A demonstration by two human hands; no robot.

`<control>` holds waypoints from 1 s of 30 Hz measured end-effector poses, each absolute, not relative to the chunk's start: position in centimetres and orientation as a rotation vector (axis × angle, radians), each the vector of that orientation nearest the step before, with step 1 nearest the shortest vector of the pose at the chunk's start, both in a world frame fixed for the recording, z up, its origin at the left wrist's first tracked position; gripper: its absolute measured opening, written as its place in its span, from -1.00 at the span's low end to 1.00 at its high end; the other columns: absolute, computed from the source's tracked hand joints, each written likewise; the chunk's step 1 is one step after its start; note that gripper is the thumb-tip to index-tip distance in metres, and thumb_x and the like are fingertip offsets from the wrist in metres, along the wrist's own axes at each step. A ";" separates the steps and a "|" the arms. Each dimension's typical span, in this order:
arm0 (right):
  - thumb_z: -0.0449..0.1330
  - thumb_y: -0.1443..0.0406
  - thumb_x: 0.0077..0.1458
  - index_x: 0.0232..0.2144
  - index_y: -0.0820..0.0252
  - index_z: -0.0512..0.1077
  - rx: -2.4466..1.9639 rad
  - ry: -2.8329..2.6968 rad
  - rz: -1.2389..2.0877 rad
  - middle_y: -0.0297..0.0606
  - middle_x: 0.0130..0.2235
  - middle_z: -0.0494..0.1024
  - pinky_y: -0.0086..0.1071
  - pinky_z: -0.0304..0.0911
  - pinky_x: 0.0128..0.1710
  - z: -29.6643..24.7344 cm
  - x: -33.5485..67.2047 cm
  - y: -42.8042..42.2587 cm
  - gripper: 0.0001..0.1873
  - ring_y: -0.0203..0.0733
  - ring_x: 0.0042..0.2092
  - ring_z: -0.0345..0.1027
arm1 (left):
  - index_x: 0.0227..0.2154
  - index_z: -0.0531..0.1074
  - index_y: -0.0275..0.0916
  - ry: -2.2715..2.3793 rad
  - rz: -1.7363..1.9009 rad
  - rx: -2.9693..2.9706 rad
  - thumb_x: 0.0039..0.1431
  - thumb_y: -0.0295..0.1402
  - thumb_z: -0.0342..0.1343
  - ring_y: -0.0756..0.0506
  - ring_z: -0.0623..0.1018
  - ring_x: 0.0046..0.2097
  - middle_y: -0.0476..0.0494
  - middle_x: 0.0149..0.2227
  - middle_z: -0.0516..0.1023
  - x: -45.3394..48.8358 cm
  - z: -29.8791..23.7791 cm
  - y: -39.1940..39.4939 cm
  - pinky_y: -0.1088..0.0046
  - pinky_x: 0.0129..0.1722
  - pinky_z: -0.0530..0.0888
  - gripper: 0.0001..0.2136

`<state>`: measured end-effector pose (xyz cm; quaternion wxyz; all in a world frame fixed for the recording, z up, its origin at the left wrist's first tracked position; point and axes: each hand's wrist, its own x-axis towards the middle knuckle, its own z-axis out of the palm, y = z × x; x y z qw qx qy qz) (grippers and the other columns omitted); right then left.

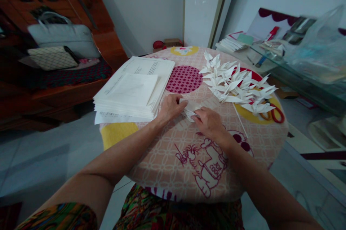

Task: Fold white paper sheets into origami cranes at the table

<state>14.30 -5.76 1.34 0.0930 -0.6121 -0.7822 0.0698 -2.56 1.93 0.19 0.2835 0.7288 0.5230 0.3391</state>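
Note:
Between my hands, low over the middle of the round table, is a small piece of folded white paper [190, 105]. My left hand [172, 106] pinches its left side with thumb and fingers. My right hand [209, 122] grips its lower right edge, fingers closed on it. A thick stack of white paper sheets [129, 89], some printed, lies left of my hands, with smaller sheets on top. To the right is a heap of folded white paper cranes [229, 82] with pointed wings. The finer folds of the held paper are too small to make out.
A patterned cloth [167, 165] covers the round table [189, 186]. Scissors with red and orange handles [277, 114] lie partly under the cranes, near a thin white stick [240, 120]. A glass shelf [302, 78] with a plastic bag stands right; a wooden bench [105, 35] with bags stands left.

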 end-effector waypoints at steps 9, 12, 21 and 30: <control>0.04 0.27 0.32 -0.28 0.23 0.54 -1.849 -2.259 0.151 -0.11 -0.25 0.58 -0.32 0.11 -0.27 0.2 14.3 -5.6 -0.71 -0.11 -0.23 0.39 | -0.46 0.56 -0.31 1.370 0.865 1.982 0.05 -0.25 0.05 0.00 0.38 -0.50 -0.03 -0.57 0.45 -2.8 0.5 1.8 0.52 -0.52 0.21 -0.75; 0.04 0.31 0.31 -0.20 0.25 0.54 -1.857 -2.309 0.044 -0.05 -0.21 0.56 -0.29 0.14 -0.23 0.1 13.8 -6.0 -0.74 -0.05 -0.17 0.38 | -0.41 0.59 -0.32 1.338 0.871 1.974 0.05 -0.30 0.04 -0.02 0.45 -0.45 -0.06 -0.49 0.54 -2.9 0.6 1.8 0.52 -0.48 0.29 -0.75; 0.08 0.37 0.27 -0.26 0.27 0.56 -1.822 -2.355 -0.035 -0.03 -0.19 0.53 -0.25 0.18 -0.18 -0.4 13.8 -7.1 -0.76 -0.01 -0.11 0.31 | -0.34 0.60 -0.31 1.248 0.898 2.019 0.18 -0.23 0.08 -0.02 0.51 -0.38 -0.09 -0.40 0.61 -3.1 -0.7 2.4 0.52 -0.39 0.36 -0.73; 0.05 0.44 0.28 -0.34 0.30 0.55 -1.721 -2.418 -0.109 -0.07 -0.21 0.51 -0.24 0.15 -0.10 -0.8 14.5 -7.4 -0.73 -0.04 -0.11 0.26 | -0.13 0.59 -0.30 1.047 0.837 2.165 0.13 -0.13 0.25 -0.05 0.59 -0.32 -0.16 -0.21 0.67 -3.7 -1.5 3.4 0.49 -0.29 0.45 -0.64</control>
